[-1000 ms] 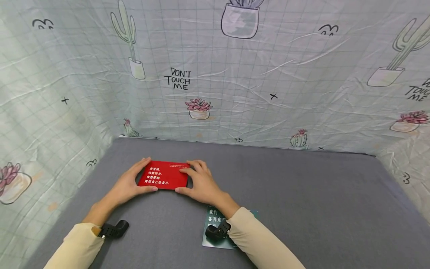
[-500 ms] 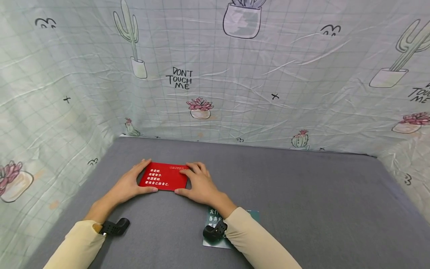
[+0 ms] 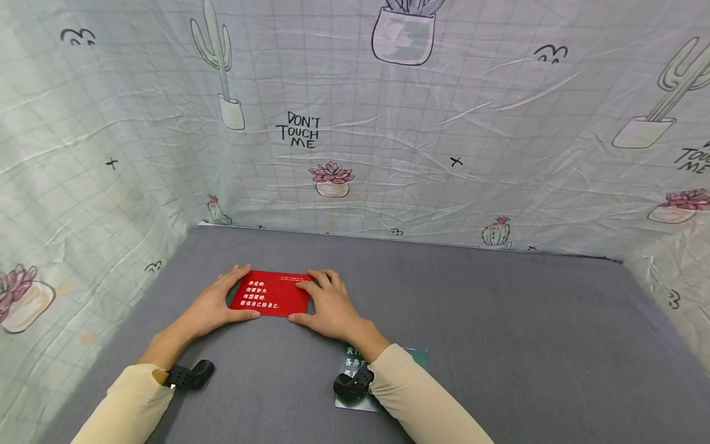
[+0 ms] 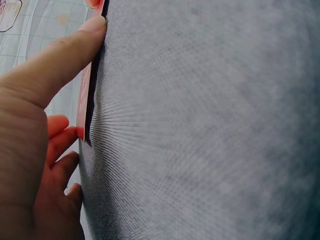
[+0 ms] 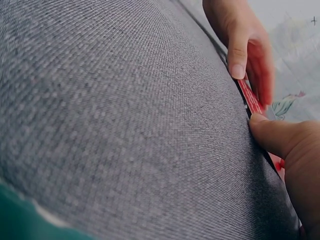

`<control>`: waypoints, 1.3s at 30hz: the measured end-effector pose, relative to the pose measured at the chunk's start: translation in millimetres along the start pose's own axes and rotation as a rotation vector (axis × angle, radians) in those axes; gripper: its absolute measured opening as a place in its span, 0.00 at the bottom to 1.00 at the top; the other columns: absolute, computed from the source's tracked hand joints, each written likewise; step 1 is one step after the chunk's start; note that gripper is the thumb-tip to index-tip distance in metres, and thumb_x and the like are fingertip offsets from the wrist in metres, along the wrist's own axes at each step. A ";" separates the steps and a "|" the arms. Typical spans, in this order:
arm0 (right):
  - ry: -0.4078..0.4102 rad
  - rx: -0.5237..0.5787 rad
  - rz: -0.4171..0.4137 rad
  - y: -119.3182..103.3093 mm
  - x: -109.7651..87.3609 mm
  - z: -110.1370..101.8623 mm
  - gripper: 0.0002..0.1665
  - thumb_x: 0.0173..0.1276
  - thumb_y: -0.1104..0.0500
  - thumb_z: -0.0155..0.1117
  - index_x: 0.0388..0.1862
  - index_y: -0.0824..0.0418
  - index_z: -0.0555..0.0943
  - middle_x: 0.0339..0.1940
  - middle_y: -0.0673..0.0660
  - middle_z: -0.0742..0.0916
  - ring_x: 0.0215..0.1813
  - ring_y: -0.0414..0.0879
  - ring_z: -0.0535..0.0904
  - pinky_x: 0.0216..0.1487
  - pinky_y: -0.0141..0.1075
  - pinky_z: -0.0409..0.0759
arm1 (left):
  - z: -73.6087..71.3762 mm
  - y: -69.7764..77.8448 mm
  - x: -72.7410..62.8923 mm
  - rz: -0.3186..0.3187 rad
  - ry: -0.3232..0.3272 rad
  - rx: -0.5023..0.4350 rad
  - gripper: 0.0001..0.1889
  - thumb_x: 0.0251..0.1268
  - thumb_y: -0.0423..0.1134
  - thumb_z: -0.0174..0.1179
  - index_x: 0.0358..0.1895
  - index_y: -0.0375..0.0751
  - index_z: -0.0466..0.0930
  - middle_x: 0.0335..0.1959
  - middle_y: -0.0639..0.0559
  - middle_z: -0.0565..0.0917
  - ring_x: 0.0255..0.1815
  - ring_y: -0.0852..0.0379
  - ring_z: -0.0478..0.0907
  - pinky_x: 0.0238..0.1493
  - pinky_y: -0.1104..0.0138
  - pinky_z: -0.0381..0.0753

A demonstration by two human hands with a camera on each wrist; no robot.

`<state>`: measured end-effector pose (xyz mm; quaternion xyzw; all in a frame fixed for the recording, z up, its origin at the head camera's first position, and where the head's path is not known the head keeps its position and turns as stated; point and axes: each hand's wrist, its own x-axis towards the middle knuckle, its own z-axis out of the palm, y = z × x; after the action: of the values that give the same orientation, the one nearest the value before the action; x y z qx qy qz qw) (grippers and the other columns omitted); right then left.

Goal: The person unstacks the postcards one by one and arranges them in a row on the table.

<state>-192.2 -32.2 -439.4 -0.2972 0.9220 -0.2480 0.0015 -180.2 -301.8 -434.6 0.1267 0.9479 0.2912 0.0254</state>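
While at red card (image 3: 270, 295) edges, hands (image 3: 209, 305) (image 3: 333, 312)

Your head view is bright and clear; your left wrist view shows the worktop (image 4: 200, 125) blurred, darkening rightward

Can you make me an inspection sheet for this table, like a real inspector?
Surface: gray table, woven texture.
Job's things: red card, writing side up.
Clutter: green card, partly hidden by the right sleeve.
Grips: bare hands; left grip holds the card's left side, right grip its right side. Each wrist wears a black band.
Cables: nothing seen.
Surroundings: wrinkled sheet with printed cacti and "DON'T TOUCH ME".
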 end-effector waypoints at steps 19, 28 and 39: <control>-0.002 0.006 0.018 -0.8 1.6 -2.6 0.38 0.60 0.39 0.65 0.67 0.51 0.72 0.71 0.55 0.66 0.70 0.52 0.55 0.66 0.50 0.61 | 0.3 0.6 3.5 0.027 0.003 -0.012 0.51 0.48 0.54 0.72 0.72 0.34 0.56 0.72 0.35 0.57 0.74 0.36 0.46 0.70 0.43 0.45; -0.008 0.026 0.017 0.9 5.9 -5.1 0.37 0.61 0.40 0.65 0.67 0.51 0.72 0.71 0.56 0.66 0.70 0.52 0.56 0.66 0.50 0.61 | 0.1 0.0 8.9 0.011 0.004 -0.024 0.51 0.49 0.53 0.72 0.73 0.35 0.55 0.72 0.33 0.56 0.73 0.35 0.47 0.69 0.42 0.46; -0.012 0.004 0.027 4.9 9.9 -3.0 0.37 0.61 0.38 0.65 0.67 0.50 0.71 0.72 0.55 0.66 0.70 0.51 0.55 0.67 0.50 0.61 | -0.2 -1.3 10.8 0.007 0.008 -0.028 0.51 0.49 0.53 0.72 0.73 0.35 0.55 0.72 0.33 0.56 0.73 0.36 0.46 0.70 0.43 0.45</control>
<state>-203.5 -32.8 -437.5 -0.2862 0.9254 -0.2480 0.0108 -191.0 -300.3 -434.8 0.1286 0.9433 0.3051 0.0223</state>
